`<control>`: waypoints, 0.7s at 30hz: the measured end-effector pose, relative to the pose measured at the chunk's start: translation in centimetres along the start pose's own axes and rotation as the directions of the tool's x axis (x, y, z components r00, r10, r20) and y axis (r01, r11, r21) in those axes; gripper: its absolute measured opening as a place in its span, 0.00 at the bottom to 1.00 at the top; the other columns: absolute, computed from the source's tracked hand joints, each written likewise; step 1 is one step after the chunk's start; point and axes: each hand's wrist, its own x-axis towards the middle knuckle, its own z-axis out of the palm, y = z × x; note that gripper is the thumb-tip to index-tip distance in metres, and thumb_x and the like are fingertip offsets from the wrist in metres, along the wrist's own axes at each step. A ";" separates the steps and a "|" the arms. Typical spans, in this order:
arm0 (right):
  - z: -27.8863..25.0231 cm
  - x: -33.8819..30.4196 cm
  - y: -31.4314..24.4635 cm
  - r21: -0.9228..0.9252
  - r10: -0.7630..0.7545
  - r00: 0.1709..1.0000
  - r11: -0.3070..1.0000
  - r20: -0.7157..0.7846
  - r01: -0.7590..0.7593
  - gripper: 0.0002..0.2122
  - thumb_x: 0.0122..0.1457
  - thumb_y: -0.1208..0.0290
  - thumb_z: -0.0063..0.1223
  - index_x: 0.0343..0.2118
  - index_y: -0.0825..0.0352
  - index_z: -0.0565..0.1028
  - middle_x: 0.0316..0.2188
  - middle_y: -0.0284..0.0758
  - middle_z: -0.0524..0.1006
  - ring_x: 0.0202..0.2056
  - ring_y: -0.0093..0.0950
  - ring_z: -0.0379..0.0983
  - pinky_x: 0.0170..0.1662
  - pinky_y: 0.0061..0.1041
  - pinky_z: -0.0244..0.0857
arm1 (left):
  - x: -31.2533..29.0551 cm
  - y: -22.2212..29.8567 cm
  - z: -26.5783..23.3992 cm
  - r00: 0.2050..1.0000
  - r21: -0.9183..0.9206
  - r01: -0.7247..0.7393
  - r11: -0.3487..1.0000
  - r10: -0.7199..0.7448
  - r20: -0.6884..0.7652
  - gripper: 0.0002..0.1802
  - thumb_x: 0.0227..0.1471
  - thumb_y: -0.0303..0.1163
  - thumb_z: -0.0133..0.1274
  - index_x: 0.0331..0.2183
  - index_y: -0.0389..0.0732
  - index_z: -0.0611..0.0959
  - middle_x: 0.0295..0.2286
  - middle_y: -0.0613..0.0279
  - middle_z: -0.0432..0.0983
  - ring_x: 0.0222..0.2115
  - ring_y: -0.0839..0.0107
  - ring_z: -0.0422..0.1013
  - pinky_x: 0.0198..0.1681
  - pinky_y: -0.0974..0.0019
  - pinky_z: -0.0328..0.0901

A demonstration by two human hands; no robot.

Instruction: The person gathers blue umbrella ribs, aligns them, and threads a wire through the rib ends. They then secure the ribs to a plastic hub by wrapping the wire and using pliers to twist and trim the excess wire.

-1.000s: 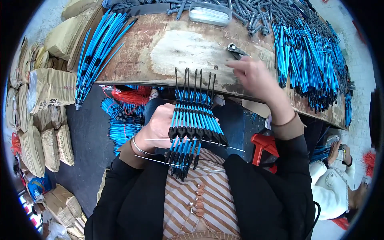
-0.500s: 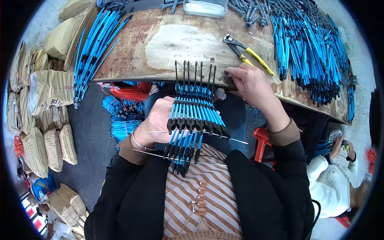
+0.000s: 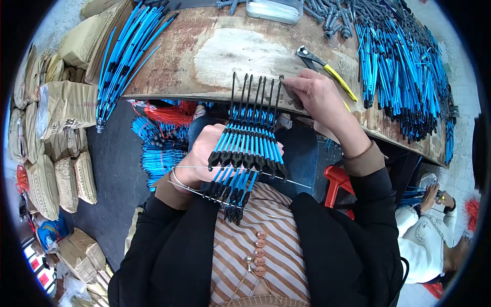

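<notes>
My left hand (image 3: 204, 148) is closed round a fanned row of blue rods with black ends (image 3: 249, 143), holding it from the left and beneath. Two thin metal wires run crosswise through the black fittings; the upper wire (image 3: 296, 182) sticks out on the right. Below it hang more blue rods with black ends (image 3: 232, 194). Several slim black prongs (image 3: 249, 87) point up toward the table edge. My right hand (image 3: 317, 94) is closed in a pinch, its fingertips at the tip of the rightmost prong. Whatever lies between those fingers is hidden.
On the worn wooden table (image 3: 225, 59) lie yellow-handled cutters (image 3: 327, 69), a clear box of thin pale sticks (image 3: 274, 10), grey bolt-like parts (image 3: 332, 20) and blue rod piles (image 3: 396, 77). Brown sacks (image 3: 66, 110) are stacked left. A co-worker (image 3: 419, 235) sits right, near a red frame (image 3: 337, 184).
My right hand has come left to the tip of the rightmost prong. The fanned row has tilted slightly, and the view has shifted a little.
</notes>
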 end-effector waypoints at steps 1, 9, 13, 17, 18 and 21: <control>0.1 0.2 0.0 0.003 -0.015 1.000 1.000 -0.002 0.015 0.08 0.49 0.82 0.51 0.33 0.67 0.79 0.24 0.33 0.72 0.22 0.30 0.69 0.28 0.25 0.65 | 0.1 0.2 0.0 1.000 -0.009 0.015 1.000 -0.015 -0.010 0.06 0.38 0.26 0.56 0.21 0.34 0.77 0.21 0.57 0.75 0.15 0.64 0.67 0.21 0.68 0.62; 0.2 1.2 0.2 0.013 -0.058 0.998 0.998 0.021 0.057 0.08 0.48 0.81 0.52 0.32 0.67 0.78 0.24 0.32 0.72 0.21 0.30 0.69 0.28 0.24 0.65 | -0.7 0.0 -0.7 1.000 0.038 0.023 0.999 -0.022 -0.016 0.06 0.39 0.27 0.56 0.22 0.34 0.77 0.22 0.56 0.76 0.16 0.64 0.69 0.23 0.68 0.63; 0.4 1.3 0.6 0.092 -0.080 0.997 0.993 -0.001 0.080 0.09 0.47 0.81 0.51 0.32 0.67 0.78 0.24 0.33 0.72 0.21 0.30 0.68 0.28 0.25 0.65 | -1.7 -0.5 -0.9 0.998 0.020 0.059 0.998 -0.059 -0.012 0.06 0.40 0.27 0.55 0.23 0.33 0.77 0.23 0.55 0.77 0.18 0.63 0.70 0.24 0.69 0.64; 0.1 1.6 0.3 0.003 -0.111 0.993 0.994 0.032 0.110 0.09 0.48 0.81 0.51 0.33 0.67 0.78 0.24 0.33 0.72 0.21 0.30 0.68 0.28 0.25 0.65 | -0.7 0.2 -0.2 0.994 -0.131 0.085 0.988 -0.092 -0.054 0.07 0.40 0.27 0.55 0.25 0.33 0.78 0.25 0.53 0.78 0.20 0.63 0.72 0.25 0.69 0.65; 0.0 1.6 0.2 -0.026 -0.119 0.992 0.992 0.043 0.120 0.09 0.48 0.81 0.51 0.33 0.67 0.78 0.24 0.33 0.72 0.21 0.30 0.68 0.28 0.25 0.65 | -0.6 0.3 -0.2 0.992 -0.181 0.092 0.979 -0.105 -0.065 0.07 0.41 0.27 0.55 0.25 0.32 0.79 0.26 0.53 0.78 0.20 0.63 0.72 0.26 0.69 0.66; -0.4 1.4 0.1 -0.034 -0.080 0.996 0.996 0.046 0.081 0.09 0.49 0.81 0.50 0.33 0.67 0.78 0.23 0.33 0.72 0.21 0.30 0.68 0.28 0.25 0.64 | -0.7 0.0 -0.8 0.998 -0.070 0.066 0.995 -0.066 -0.001 0.08 0.40 0.27 0.55 0.26 0.32 0.79 0.28 0.52 0.78 0.21 0.62 0.73 0.27 0.69 0.66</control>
